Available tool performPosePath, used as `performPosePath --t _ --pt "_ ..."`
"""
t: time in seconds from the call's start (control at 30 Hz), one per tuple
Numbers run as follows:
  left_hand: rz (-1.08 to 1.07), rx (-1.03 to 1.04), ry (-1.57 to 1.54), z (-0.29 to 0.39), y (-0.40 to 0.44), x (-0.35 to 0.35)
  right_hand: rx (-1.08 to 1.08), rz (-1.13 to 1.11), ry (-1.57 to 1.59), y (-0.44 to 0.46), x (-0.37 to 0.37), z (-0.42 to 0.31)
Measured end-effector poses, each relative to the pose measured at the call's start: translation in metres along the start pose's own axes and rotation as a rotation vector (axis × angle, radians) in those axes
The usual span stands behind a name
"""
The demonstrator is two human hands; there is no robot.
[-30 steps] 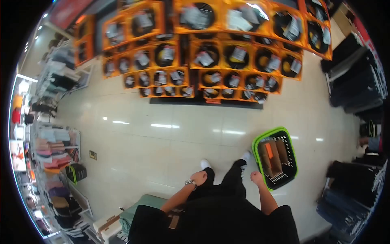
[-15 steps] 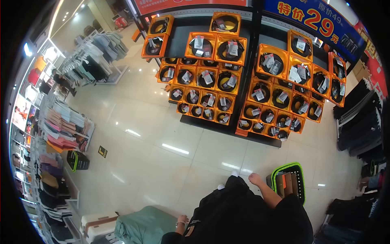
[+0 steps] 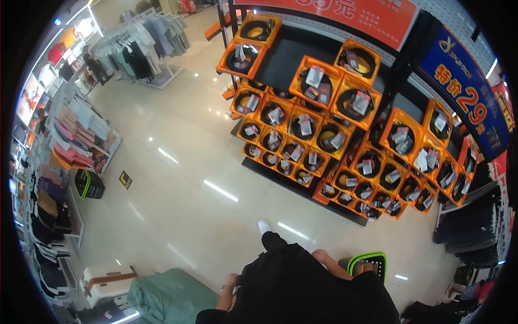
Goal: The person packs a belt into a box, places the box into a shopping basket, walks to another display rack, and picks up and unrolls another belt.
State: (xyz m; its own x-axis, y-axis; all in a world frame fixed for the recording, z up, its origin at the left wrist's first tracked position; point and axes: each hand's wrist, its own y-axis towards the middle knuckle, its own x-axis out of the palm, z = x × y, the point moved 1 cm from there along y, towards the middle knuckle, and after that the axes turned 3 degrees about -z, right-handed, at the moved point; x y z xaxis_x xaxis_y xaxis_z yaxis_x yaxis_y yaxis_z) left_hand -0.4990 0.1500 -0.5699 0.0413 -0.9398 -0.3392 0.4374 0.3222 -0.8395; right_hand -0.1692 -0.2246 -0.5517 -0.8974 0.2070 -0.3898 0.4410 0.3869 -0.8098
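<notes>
My left hand (image 3: 231, 280) hangs beside my black clothing, a bracelet or band at the wrist. It is nearest to a green cloth-like bundle (image 3: 172, 297), with a gap between them; its fingers are too small to make out. On the other side, my right hand (image 3: 319, 255) is held low in front of my body, fingers curled in, with nothing seen in it. Close beside my right forearm is a black shopping basket with a bright green rim (image 3: 384, 264). Brown box-like items (image 3: 367, 268) lie inside it, and my sleeve and arm hide part of it.
Ahead, a black display stand carries orange boxes of coiled belts (image 3: 305, 125) with white tags. Clothes racks (image 3: 145, 48) and folded garments (image 3: 75, 140) line the left. A cream suitcase (image 3: 108, 283) stands lower left, another basket (image 3: 89, 183) beyond it. Dark trousers (image 3: 469, 216) hang at right.
The view has swung left, so the belt stand sits farther right and lower. A white shoe now shows stepped out ahead. The basket by my right arm is more covered.
</notes>
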Motion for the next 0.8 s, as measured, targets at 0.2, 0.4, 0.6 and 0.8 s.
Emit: performPosePath --t 0.2,0.4,0.6,0.8 --pt "0.167 0.110 -0.039 0.075 0.056 -0.099 0.150 0.059 0.463 0.057 -0.075 -0.024" --pt "0.285 0.230 -0.491 0.162 0.074 -0.188 0.132 -0.041 -0.235 0.156 -0.146 -0.094" --pt "0.371 0.058 -0.646 0.131 0.074 -0.205 -0.279 0.207 -0.339 0.257 -0.162 -0.282" --pt "0.152 -0.115 -0.115 0.013 0.084 -0.165 -0.542 0.069 -0.161 0.269 -0.122 -0.479"
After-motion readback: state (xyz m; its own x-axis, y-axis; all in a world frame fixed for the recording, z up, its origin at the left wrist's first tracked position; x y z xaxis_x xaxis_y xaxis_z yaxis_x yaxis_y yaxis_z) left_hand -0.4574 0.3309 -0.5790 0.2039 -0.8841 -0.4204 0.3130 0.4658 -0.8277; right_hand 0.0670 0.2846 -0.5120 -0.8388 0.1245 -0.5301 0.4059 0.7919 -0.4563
